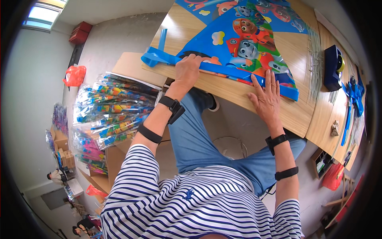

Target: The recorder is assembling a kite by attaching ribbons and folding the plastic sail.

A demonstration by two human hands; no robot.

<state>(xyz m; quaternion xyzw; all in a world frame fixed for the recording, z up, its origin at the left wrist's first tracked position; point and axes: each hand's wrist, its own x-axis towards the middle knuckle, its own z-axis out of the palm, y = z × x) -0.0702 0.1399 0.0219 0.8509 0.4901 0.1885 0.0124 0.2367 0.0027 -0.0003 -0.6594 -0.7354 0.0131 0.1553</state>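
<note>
A blue triangular kite sheet (211, 42) printed with cartoon animals lies on the wooden table in front of me. Along its near edge runs a shiny blue ribbon (234, 74), whose left end loops and trails past the sheet. My left hand (188, 71) is closed on the ribbon near the sheet's left corner, its fingers curled over the edge. Toward the right corner, my right hand (266, 95) rests flat with fingers apart, the fingertips on the ribbon and sheet edge.
Thin clear rods (314, 65) lie right of the sheet, beside a dark tape dispenser (331, 69). Farther right hang blue ribbons (355, 95). A pile of plastic-wrapped printed kites (115, 109) sits left of the table. Two people are in the far left background.
</note>
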